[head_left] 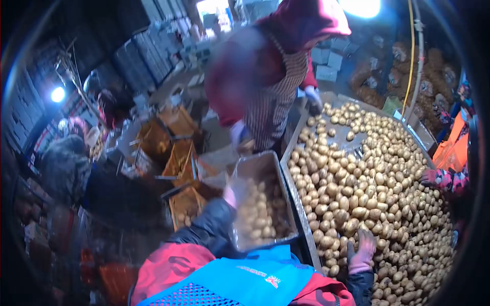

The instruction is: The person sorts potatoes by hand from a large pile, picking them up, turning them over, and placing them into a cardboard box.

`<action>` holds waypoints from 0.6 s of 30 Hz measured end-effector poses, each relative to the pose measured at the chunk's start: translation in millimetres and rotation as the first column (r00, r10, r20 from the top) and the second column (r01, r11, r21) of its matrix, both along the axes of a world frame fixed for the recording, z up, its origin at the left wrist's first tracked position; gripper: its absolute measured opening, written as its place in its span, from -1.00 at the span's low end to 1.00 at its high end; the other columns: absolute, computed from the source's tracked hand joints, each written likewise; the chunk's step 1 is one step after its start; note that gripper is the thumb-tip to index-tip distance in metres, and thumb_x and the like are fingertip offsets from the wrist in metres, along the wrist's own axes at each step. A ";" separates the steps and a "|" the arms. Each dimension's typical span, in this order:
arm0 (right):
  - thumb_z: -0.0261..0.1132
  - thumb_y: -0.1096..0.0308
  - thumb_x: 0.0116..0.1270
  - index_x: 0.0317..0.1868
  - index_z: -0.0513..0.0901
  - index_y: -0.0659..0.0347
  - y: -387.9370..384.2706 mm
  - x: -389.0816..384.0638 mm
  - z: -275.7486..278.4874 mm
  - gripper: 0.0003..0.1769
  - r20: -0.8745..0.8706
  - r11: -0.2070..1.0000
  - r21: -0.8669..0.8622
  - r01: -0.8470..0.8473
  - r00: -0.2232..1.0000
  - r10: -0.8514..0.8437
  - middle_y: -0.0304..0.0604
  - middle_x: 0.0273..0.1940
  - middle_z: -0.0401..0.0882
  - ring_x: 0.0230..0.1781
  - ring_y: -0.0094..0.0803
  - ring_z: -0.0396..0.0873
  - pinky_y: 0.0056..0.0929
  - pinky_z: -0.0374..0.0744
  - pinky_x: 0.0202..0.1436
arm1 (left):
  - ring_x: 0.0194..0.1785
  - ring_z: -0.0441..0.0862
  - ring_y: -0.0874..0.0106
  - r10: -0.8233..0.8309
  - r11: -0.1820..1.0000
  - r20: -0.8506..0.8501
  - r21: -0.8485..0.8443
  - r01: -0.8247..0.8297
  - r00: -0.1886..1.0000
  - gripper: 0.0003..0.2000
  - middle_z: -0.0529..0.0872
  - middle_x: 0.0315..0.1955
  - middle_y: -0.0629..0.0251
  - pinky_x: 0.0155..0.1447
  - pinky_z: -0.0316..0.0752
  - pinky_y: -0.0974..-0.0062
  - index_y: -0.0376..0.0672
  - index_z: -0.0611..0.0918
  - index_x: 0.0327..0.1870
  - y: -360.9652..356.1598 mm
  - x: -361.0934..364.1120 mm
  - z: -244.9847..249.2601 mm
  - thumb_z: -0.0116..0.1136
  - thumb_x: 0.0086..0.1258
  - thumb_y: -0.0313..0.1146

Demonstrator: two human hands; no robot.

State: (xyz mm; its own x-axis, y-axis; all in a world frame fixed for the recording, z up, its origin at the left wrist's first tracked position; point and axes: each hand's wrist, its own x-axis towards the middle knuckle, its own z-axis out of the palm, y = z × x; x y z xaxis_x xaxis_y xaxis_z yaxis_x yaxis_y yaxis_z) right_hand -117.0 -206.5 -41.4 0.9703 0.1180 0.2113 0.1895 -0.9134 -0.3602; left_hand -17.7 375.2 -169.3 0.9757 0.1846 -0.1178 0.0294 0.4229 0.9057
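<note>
My right hand [363, 250], in a pinkish glove, rests among the potatoes [377, 183] heaped on a large metal-edged sorting table [301, 209]. Its thumb stands apart from the fingers, and no potato shows clearly in its grasp. My left hand [230, 196] is at the left side of a grey plastic crate [285, 214]; motion smears its fingers. Inside that crate lie several potatoes [261, 214], also partly blurred. The crate sits beside the table's left edge, in front of my blue apron [250, 275].
Across the crate stands a person in a maroon hood and striped apron [270, 92], one gloved hand at the table. Another person's patterned sleeve [451, 181] reaches in from the right. Orange-lined bins [181, 160] stand left; filled mesh sacks [426, 81] are stacked behind.
</note>
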 end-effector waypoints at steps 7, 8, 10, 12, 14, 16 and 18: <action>0.50 0.10 0.07 0.45 0.38 0.22 -55.1 -47.4 1.1 -0.07 0.042 0.951 -0.110 0.288 0.958 -0.285 0.12 0.44 0.31 0.51 0.10 0.19 0.03 0.10 0.59 | 0.32 0.52 0.15 -0.571 0.359 0.046 0.912 0.199 0.819 -0.51 0.52 0.33 0.05 0.40 0.42 0.28 -0.15 0.46 0.42 -247.0 -19.1 165.3 0.18 0.50 -0.27; 0.49 0.13 0.09 0.47 0.34 0.23 -49.1 -58.1 20.5 -0.06 -0.097 0.930 -0.094 0.355 0.926 -0.364 0.15 0.46 0.27 0.51 0.11 0.17 0.02 0.09 0.59 | 0.33 0.50 0.09 -0.669 0.298 0.093 0.942 0.152 0.737 -0.46 0.49 0.35 0.03 0.41 0.41 0.26 -0.16 0.45 0.42 -268.1 -17.3 164.2 0.23 0.44 -0.25; 0.46 0.09 0.13 0.47 0.36 0.18 -56.8 -85.4 6.9 -0.10 -0.083 0.920 -0.104 0.379 0.918 -0.387 0.10 0.46 0.29 0.52 0.07 0.18 0.00 0.12 0.59 | 0.38 0.43 0.01 -0.827 0.197 0.113 0.976 0.096 0.551 -0.36 0.42 0.39 0.01 0.45 0.35 0.12 -0.14 0.42 0.45 -312.1 -14.0 155.9 0.29 0.34 -0.19; 0.42 0.06 0.17 0.46 0.38 0.15 -48.9 -107.5 11.4 -0.14 -0.074 0.895 -0.113 0.432 0.894 -0.441 0.08 0.45 0.31 0.51 0.05 0.19 0.01 0.13 0.59 | 0.45 0.32 -0.02 -0.914 0.049 0.027 0.998 0.043 0.405 -0.28 0.35 0.44 0.03 0.47 0.25 -0.09 -0.08 0.37 0.49 -348.7 -21.5 149.2 0.30 0.30 -0.10; 0.41 0.11 0.20 0.49 0.34 0.15 -40.8 -123.1 14.8 -0.14 -0.164 0.878 -0.135 0.459 0.864 -0.476 0.11 0.46 0.30 0.51 0.07 0.19 -0.01 0.12 0.59 | 0.54 0.18 -0.04 -0.933 -0.139 -0.175 0.981 0.135 0.315 -0.23 0.26 0.50 0.06 0.48 0.06 -0.37 0.05 0.30 0.54 -377.7 -26.9 153.5 0.28 0.30 -0.02; 0.34 0.19 0.28 0.46 0.38 0.19 -49.3 -133.2 -2.2 -0.25 -0.153 0.876 -0.134 0.463 0.864 -0.480 0.14 0.42 0.36 0.47 0.08 0.26 -0.02 0.19 0.54 | 0.59 0.10 -0.03 -0.936 -0.165 -0.144 0.986 -0.038 0.322 -0.25 0.24 0.52 0.08 0.53 -0.04 -0.40 0.07 0.37 0.50 -392.7 -19.2 124.8 0.31 0.25 0.00; 0.32 0.20 0.30 0.41 0.43 0.21 -67.5 -137.0 -21.2 -0.32 -0.099 0.891 -0.016 0.454 0.886 -0.454 0.15 0.40 0.39 0.45 0.10 0.29 -0.02 0.24 0.51 | 0.61 0.06 -0.03 -0.938 -0.226 -0.192 0.970 -0.089 0.288 -0.27 0.22 0.53 0.10 0.54 -0.07 -0.42 0.06 0.43 0.47 -397.3 -4.5 129.2 0.32 0.23 -0.01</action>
